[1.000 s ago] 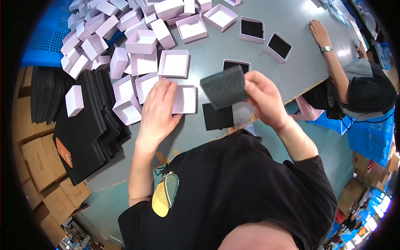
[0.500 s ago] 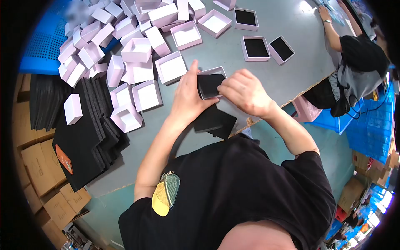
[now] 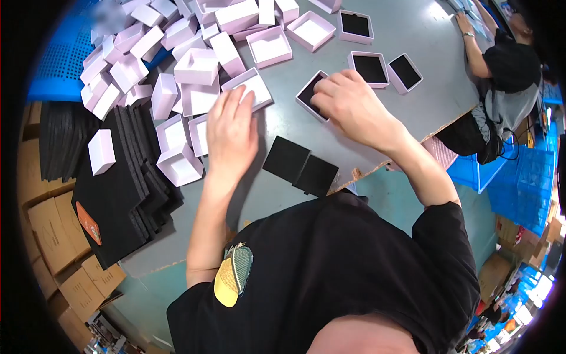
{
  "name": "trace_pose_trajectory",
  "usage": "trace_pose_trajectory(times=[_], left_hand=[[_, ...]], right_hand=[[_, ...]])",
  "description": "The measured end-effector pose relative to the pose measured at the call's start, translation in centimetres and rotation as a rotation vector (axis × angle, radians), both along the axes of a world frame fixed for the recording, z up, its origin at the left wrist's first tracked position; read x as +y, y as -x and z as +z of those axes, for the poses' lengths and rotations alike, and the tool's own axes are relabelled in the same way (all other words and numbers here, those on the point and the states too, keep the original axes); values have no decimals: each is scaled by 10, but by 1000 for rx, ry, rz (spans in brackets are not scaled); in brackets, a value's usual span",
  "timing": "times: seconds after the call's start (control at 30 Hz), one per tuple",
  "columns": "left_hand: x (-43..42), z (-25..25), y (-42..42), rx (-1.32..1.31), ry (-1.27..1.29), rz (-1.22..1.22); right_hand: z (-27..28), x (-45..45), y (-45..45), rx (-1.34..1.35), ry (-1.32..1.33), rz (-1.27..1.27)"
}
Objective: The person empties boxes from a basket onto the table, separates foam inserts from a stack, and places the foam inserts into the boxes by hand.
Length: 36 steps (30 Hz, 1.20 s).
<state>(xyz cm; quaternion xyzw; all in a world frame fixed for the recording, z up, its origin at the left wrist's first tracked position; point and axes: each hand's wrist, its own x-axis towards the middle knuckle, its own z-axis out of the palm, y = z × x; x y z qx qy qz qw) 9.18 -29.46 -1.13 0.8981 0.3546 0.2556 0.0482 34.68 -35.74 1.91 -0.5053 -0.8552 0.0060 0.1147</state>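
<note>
My right hand (image 3: 351, 106), fingers curled, is at a pale box with a black insert (image 3: 308, 94) and covers its right part. My left hand (image 3: 231, 130) has its fingers apart, over the near edge of an empty pale box (image 3: 257, 88). Two black foam pieces (image 3: 287, 158) lie edge to edge on the table between my hands and my body. Beyond my right hand, three pale boxes with black inserts (image 3: 369, 68) stand on the table.
Many pale boxes (image 3: 196, 66) are heaped at the upper left by a blue crate (image 3: 56, 65). Black foam sheets (image 3: 115, 200) are stacked at the left, a pale box (image 3: 101, 151) on them. A co-worker (image 3: 510, 65) is at the upper right of the grey table (image 3: 413, 112).
My left hand has let go of the insert-filled box and moved left to an empty one. My right hand and the filled box have moved slightly right.
</note>
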Motion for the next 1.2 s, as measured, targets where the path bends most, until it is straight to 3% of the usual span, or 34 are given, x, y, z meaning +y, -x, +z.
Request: trace_pose_trajectory(times=[0.1, 0.2, 0.3, 0.43, 0.47, 0.57, 0.63, 0.73, 0.83, 1.03, 1.13, 1.17, 1.2], left_hand=[[7, -4, 6, 133, -44, 39], [10, -13, 3, 109, -17, 21], [-1, 2, 1, 52, 21, -17], [-13, 6, 6, -81, 375, -60], [-11, -1, 8, 8, 373, -54], [-16, -14, -4, -191, 438, 35], [-14, -21, -9, -308, 520, 35], [-16, -30, -13, -439, 614, 77], [-15, -25, -12, -406, 683, 68], [-19, -19, -14, -322, 448, 3], [-44, 0, 1, -323, 262, 33], [-52, -1, 13, -271, 203, -98], [-59, -5, 26, -219, 141, -228]], right_hand=[[0, -20, 22, 393, 183, 421], [-20, -28, 36, 170, 230, 453], [-31, -21, 33, 212, 96, 491], [-22, -18, 20, 692, 84, 227], [-11, -17, 14, 828, 245, 83], [-3, -11, 3, 1207, 520, -261], [-8, -5, 17, 1146, 280, -201], [-24, 5, 34, 553, -185, 231], [-40, 10, 38, 122, -146, 270], [-31, 14, 51, -71, 31, 138], [-12, -4, 43, 238, -31, 143], [-4, -16, 39, 361, -71, 153], [-3, -31, 28, 448, 144, 239]])
